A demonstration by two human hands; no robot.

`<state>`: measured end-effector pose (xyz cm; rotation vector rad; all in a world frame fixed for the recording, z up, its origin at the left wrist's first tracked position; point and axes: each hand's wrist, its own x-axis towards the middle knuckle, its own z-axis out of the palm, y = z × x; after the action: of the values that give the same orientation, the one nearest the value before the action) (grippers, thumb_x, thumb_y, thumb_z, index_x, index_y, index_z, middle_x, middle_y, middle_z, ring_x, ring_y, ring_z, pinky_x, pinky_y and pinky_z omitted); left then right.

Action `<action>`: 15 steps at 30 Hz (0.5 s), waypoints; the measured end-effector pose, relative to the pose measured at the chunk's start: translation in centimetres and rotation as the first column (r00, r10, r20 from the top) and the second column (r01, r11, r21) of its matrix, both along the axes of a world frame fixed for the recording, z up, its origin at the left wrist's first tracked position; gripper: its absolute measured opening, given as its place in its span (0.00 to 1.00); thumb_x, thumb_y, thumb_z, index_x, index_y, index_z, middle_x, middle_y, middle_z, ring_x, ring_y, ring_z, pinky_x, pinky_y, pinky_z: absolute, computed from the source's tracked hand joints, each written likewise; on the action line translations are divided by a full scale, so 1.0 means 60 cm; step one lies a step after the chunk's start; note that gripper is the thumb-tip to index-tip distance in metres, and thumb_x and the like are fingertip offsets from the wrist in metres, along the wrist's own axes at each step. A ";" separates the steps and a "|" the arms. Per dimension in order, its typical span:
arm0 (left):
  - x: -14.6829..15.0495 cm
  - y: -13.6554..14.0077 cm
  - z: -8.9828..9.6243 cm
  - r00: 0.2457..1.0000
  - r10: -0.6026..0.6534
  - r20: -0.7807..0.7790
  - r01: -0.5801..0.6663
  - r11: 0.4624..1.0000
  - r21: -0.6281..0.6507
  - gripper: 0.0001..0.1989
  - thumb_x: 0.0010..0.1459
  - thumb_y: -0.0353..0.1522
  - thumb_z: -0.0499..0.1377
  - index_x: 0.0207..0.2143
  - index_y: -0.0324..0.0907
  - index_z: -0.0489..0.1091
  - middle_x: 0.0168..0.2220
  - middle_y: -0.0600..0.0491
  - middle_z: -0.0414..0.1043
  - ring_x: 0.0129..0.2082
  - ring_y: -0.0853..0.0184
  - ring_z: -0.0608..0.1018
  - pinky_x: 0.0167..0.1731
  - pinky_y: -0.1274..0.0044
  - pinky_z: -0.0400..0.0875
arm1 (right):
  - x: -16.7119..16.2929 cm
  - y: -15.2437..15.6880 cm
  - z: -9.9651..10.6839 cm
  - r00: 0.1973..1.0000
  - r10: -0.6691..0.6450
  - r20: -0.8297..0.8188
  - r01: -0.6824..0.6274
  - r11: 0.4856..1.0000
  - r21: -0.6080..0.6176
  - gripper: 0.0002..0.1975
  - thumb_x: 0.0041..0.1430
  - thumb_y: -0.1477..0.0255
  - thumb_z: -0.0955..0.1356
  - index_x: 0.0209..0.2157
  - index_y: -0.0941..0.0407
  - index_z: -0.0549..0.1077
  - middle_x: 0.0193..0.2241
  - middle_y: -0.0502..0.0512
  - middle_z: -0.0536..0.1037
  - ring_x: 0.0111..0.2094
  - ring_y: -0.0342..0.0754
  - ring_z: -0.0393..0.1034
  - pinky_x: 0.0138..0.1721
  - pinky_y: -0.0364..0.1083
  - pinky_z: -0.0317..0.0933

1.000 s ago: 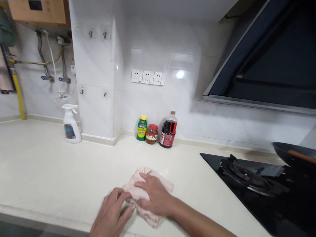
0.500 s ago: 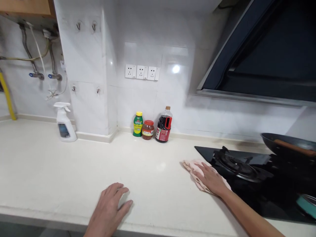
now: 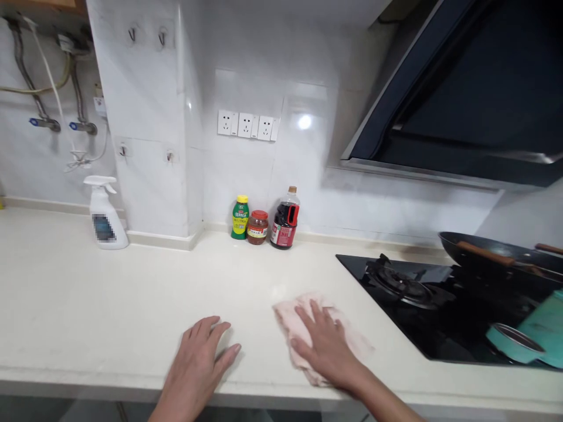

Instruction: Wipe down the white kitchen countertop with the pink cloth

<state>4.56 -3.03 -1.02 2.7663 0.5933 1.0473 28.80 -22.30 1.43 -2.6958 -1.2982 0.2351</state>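
Observation:
A pale pink cloth lies spread on the white countertop, left of the stove. My right hand rests flat on top of it, fingers spread and pressing down. My left hand hovers or rests near the counter's front edge, to the left of the cloth; its fingers are slightly curled and apart, with nothing in them. Whether its palm touches the counter I cannot tell.
Against the back wall stand a green bottle, a red-lidded jar and a dark sauce bottle. A white spray bottle is at the left. On the right are a black gas stove, a wok and a teal container.
My right hand has slid the cloth left and toward me, away from the stove's edge. My left hand has barely moved. The view has turned a little to the right.

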 end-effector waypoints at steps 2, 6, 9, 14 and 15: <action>-0.002 0.001 -0.001 1.000 0.012 0.018 -0.012 1.000 -0.004 0.18 0.66 0.44 0.55 0.53 0.47 0.71 0.54 0.47 0.72 0.54 0.57 0.74 0.51 0.63 0.71 | -0.043 0.037 0.014 0.991 0.123 -0.051 -0.122 0.992 0.017 0.41 0.64 0.42 0.57 0.71 0.47 0.43 0.71 0.58 0.27 0.69 0.68 0.20 0.66 0.71 0.27; -0.004 0.005 -0.006 1.000 0.020 0.024 -0.019 0.999 -0.031 0.20 0.67 0.45 0.54 0.55 0.47 0.69 0.55 0.48 0.72 0.54 0.59 0.74 0.52 0.65 0.72 | -0.107 0.065 0.033 0.914 0.384 -0.131 -0.378 0.923 0.073 0.37 0.65 0.47 0.60 0.70 0.44 0.47 0.71 0.54 0.29 0.70 0.62 0.20 0.66 0.69 0.23; -0.006 0.007 -0.009 1.000 0.016 0.024 -0.015 0.999 -0.043 0.19 0.67 0.45 0.54 0.55 0.48 0.70 0.55 0.48 0.71 0.55 0.58 0.73 0.53 0.63 0.71 | -0.118 0.037 0.040 0.861 0.479 -0.170 -0.471 0.878 0.089 0.31 0.67 0.54 0.60 0.69 0.42 0.50 0.71 0.48 0.32 0.71 0.57 0.22 0.67 0.67 0.23; -0.010 0.005 -0.007 1.000 -0.007 0.011 0.007 0.999 -0.039 0.16 0.66 0.43 0.56 0.53 0.49 0.72 0.55 0.49 0.72 0.55 0.58 0.74 0.51 0.64 0.72 | -0.051 -0.069 0.004 0.912 0.400 -0.086 -0.389 0.914 0.117 0.29 0.65 0.50 0.60 0.66 0.37 0.57 0.70 0.42 0.40 0.71 0.58 0.32 0.68 0.68 0.29; -0.011 0.004 -0.006 1.000 -0.015 0.004 0.015 0.999 -0.034 0.16 0.66 0.43 0.56 0.52 0.49 0.72 0.54 0.49 0.72 0.55 0.58 0.74 0.51 0.64 0.73 | -0.025 -0.095 -0.011 0.941 0.334 -0.052 -0.326 0.938 0.121 0.30 0.64 0.47 0.60 0.66 0.35 0.57 0.70 0.40 0.41 0.71 0.59 0.33 0.68 0.68 0.30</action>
<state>3.92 -2.79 -1.39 2.7348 0.5833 1.0291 27.28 -28.02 0.75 -2.3429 -1.6839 0.2831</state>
